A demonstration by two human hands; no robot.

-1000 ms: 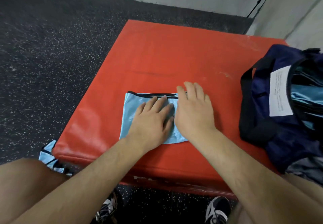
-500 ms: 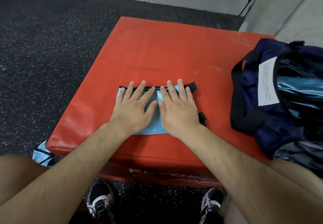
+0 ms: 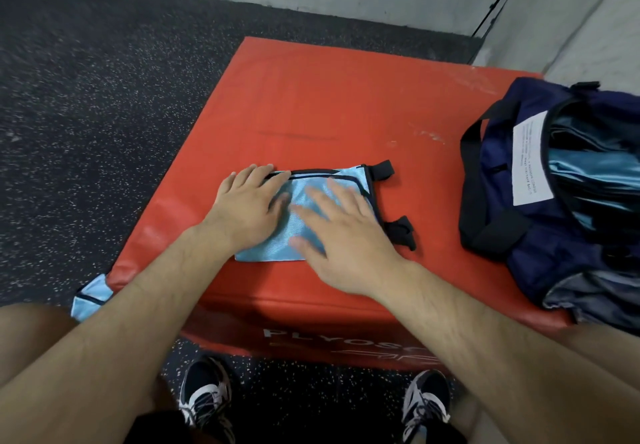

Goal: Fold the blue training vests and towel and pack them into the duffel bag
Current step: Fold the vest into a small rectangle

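- The folded light-blue mesh training vest with black trim (image 3: 346, 179) lies near the front edge of the red padded plyo box (image 3: 311, 97). The left hand (image 3: 247, 208) and right hand (image 3: 341, 232) press it with flat fingers, gripping nothing.
- The slick fabric may spring open when lifted.
- Its protruding black straps (image 3: 401, 232) could snag at the mouth of the navy duffel bag (image 3: 495, 201).

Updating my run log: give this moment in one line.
left hand: flat on folded blue vest | right hand: open over it, blurred | under: red plyo box | duffel bag: open
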